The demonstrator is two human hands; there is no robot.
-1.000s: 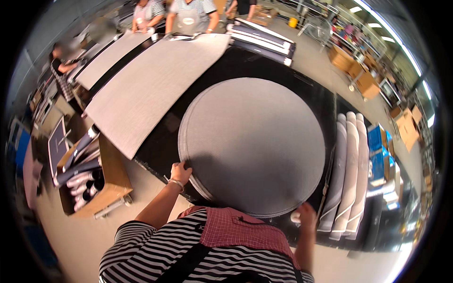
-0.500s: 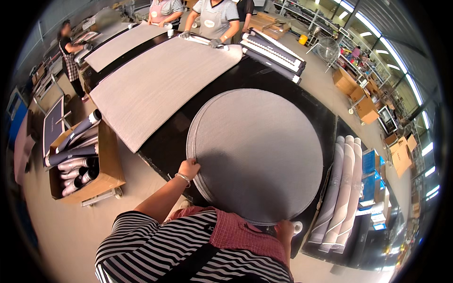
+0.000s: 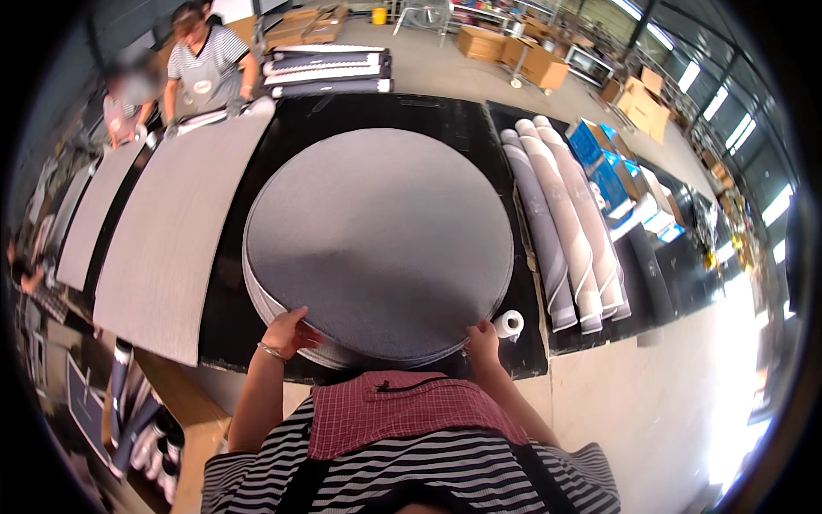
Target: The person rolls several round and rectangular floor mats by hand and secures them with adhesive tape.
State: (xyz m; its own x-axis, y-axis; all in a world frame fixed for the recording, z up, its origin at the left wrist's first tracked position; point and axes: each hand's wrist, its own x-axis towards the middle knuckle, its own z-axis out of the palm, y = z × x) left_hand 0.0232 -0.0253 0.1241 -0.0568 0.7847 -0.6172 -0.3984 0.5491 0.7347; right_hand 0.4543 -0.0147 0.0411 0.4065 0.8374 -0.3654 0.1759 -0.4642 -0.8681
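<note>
A stack of large round grey mats (image 3: 381, 231) lies on the black tabletop in front of me. Along its near left side the top mat's edge is raised, and a gap shows over the mats below (image 3: 338, 354). My left hand (image 3: 291, 334) grips that edge, thumb above and fingers underneath. At the near right, my right hand (image 3: 484, 341) is closed on the rim of the top mat, its fingertips partly hidden. A white roll (image 3: 509, 324) stands just right of my right hand.
Rolled mats (image 3: 565, 223) lie to the right, with blue-and-white boxes (image 3: 608, 171) beyond. Long flat mats (image 3: 171, 231) cover the left tables, where co-workers (image 3: 205, 64) stand. Dark and white rolls (image 3: 325, 70) are stacked at the back. A cardboard box (image 3: 184, 394) sits lower left.
My view has swung right, so the round stack appears farther left. The top mat's near left edge has lifted from the mats below. My left hand has moved round to the near side.
</note>
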